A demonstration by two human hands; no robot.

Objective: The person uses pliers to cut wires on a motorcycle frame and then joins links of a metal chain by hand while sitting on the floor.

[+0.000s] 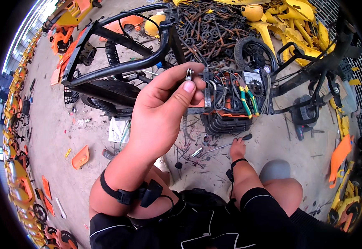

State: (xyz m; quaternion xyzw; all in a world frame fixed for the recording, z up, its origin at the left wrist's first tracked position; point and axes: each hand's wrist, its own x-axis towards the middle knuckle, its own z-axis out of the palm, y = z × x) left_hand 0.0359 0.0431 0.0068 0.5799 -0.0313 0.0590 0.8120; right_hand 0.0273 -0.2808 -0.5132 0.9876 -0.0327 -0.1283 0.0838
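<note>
Raised in front of the vehicle frame, my left hand (pixel 158 106) pinches a small silver metal fitting (pixel 188 75) between thumb and forefinger. Its upper end sticks out above the thumb; the rest is hidden by the fingers. Lower down, my right hand (pixel 237 148) is at the floor, its fingers closed on a long screwdriver (pixel 219 147) near where the shaft meets the dark handle. Green-and-yellow pliers (pixel 247 101) lie on the wiring of the frame's middle section, beyond my right hand. A small bright metal cylinder (pixel 197 152) rests on the floor by the screwdriver's tip.
A black vehicle frame (pixel 118 68) with a wheel (pixel 106 93) stands across the space before me. Behind it lie a heap of rusty metal parts (pixel 208 31) and yellow panels (pixel 299 29). An orange panel piece (pixel 80 157) is on the floor at left; small debris is scattered near my feet.
</note>
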